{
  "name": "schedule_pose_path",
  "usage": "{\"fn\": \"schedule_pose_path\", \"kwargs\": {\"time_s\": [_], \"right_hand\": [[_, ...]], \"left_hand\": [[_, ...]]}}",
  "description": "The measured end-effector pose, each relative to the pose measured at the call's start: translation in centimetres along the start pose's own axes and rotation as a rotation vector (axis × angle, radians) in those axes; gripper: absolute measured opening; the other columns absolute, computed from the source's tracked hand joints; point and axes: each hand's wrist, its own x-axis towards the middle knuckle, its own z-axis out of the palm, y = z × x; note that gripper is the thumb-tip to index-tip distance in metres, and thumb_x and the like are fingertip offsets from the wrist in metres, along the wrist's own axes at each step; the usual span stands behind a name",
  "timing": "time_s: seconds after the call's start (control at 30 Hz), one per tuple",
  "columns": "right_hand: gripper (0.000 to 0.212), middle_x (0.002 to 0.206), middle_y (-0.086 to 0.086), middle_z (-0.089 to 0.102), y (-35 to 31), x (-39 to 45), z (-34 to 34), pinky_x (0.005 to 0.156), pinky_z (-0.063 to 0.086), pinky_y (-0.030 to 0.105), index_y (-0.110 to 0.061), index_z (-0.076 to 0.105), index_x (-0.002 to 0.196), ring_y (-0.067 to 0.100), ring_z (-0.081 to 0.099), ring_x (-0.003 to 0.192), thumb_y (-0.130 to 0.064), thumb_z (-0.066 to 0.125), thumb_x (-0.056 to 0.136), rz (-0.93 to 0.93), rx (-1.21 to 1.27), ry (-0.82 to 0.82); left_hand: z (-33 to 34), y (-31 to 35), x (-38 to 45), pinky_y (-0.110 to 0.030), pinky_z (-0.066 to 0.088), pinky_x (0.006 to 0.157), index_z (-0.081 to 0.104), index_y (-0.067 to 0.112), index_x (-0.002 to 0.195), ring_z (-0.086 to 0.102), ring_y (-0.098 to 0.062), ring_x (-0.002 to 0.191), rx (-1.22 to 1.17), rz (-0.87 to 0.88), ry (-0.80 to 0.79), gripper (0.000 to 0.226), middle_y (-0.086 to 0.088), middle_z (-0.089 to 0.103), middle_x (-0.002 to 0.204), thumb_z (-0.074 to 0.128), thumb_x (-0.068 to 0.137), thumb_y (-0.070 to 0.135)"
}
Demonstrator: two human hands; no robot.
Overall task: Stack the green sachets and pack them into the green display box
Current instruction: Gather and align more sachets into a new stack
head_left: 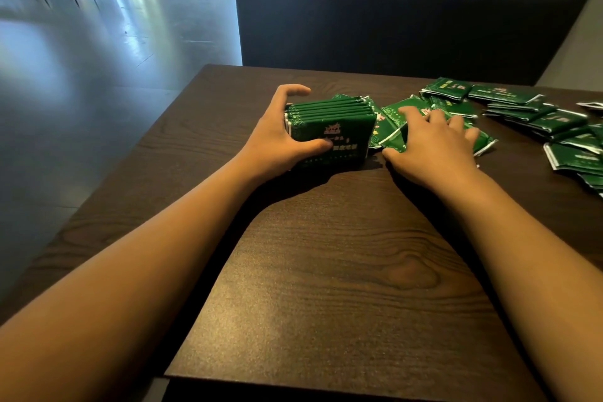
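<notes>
Dark table (pixel 326 271), left hand (pixel 280 137) gripping sachet stack (pixel 332 127), right hand (pixel 430 147) on loose sachets (pixel 538 121)

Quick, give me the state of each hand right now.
Left hand: grips the upright stack of green sachets, thumb in front, fingers behind.
Right hand: open, fingers spread on the loose sachets lying on the table.

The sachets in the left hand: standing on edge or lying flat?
On edge. The stack shows its top edges in a row, gripped by the left hand.
</notes>
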Motion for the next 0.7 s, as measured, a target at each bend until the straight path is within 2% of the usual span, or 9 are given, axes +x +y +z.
{"fn": "schedule_pose_path", "kwargs": {"time_s": [0.07, 0.2, 0.37, 0.47, 0.53, 0.63, 0.7], "right_hand": [[0.087, 0.149, 0.019, 0.035, 0.0, 0.0, -0.1, 0.109, 0.028, 0.060, -0.028, 0.024, 0.154, 0.047, 0.034, 0.136, -0.058, 0.069, 0.086, -0.003, 0.038, 0.034], [0.106, 0.141, 0.020, 0.035, 0.1, -0.1, 0.0, 0.101, 0.043, 0.055, -0.024, 0.016, 0.158, 0.045, 0.044, 0.127, -0.049, 0.082, 0.079, -0.052, 0.179, 0.117], [0.113, 0.141, 0.024, 0.048, 0.2, 0.2, 0.3, 0.105, 0.042, 0.053, -0.021, 0.012, 0.160, 0.045, 0.044, 0.131, -0.053, 0.082, 0.077, -0.057, 0.178, 0.137], [0.103, 0.139, 0.022, 0.051, 0.3, 0.3, 0.5, 0.105, 0.041, 0.052, -0.019, 0.015, 0.159, 0.045, 0.045, 0.131, -0.050, 0.078, 0.083, -0.049, 0.211, 0.137], [0.089, 0.136, 0.021, 0.053, 0.5, 0.4, 0.5, 0.102, 0.042, 0.052, -0.017, 0.019, 0.158, 0.044, 0.046, 0.128, -0.041, 0.072, 0.090, -0.058, 0.255, 0.175], [0.061, 0.121, 0.018, 0.057, 0.7, 0.7, 0.0, 0.089, 0.044, 0.046, -0.013, 0.033, 0.150, 0.040, 0.052, 0.115, -0.022, 0.057, 0.094, -0.087, 0.395, 0.338], [0.047, 0.113, 0.011, 0.056, 0.8, 0.7, -0.7, 0.081, 0.041, 0.036, -0.012, 0.043, 0.139, 0.030, 0.054, 0.103, -0.018, 0.050, 0.092, -0.061, 0.544, 0.478]], "left_hand": [[0.0, 0.0, 0.0, -0.041, 0.057, 0.100, 0.041, 0.025, 0.141, 0.065, -0.017, 0.115, 0.003, -0.001, 0.002, 0.078, 0.001, 0.056, 0.133, 0.089, 0.080, 0.020], [0.0, 0.2, 0.0, -0.039, 0.058, 0.100, 0.041, 0.025, 0.141, 0.065, -0.017, 0.115, -0.004, -0.008, -0.004, 0.078, 0.000, 0.056, 0.133, 0.089, 0.080, 0.018], [0.0, 0.2, 0.0, -0.038, 0.058, 0.099, 0.040, 0.025, 0.142, 0.065, -0.018, 0.115, -0.001, -0.010, -0.005, 0.078, -0.001, 0.055, 0.133, 0.088, 0.081, 0.017], [0.0, 0.2, 0.0, -0.042, 0.057, 0.101, 0.041, 0.026, 0.142, 0.064, -0.020, 0.117, 0.003, -0.011, -0.002, 0.078, -0.002, 0.056, 0.134, 0.088, 0.080, 0.019], [-0.1, 0.1, 0.1, -0.042, 0.057, 0.101, 0.040, 0.026, 0.142, 0.064, -0.019, 0.117, 0.002, -0.012, -0.003, 0.078, -0.002, 0.055, 0.134, 0.088, 0.081, 0.019], [-0.1, 0.1, 0.1, -0.041, 0.058, 0.100, 0.040, 0.025, 0.142, 0.064, -0.017, 0.116, 0.001, -0.008, -0.006, 0.078, -0.001, 0.055, 0.133, 0.088, 0.081, 0.019], [0.0, 0.1, 0.1, -0.041, 0.057, 0.101, 0.041, 0.025, 0.142, 0.064, -0.016, 0.116, 0.003, -0.003, -0.004, 0.078, -0.001, 0.055, 0.134, 0.088, 0.081, 0.020]]}}
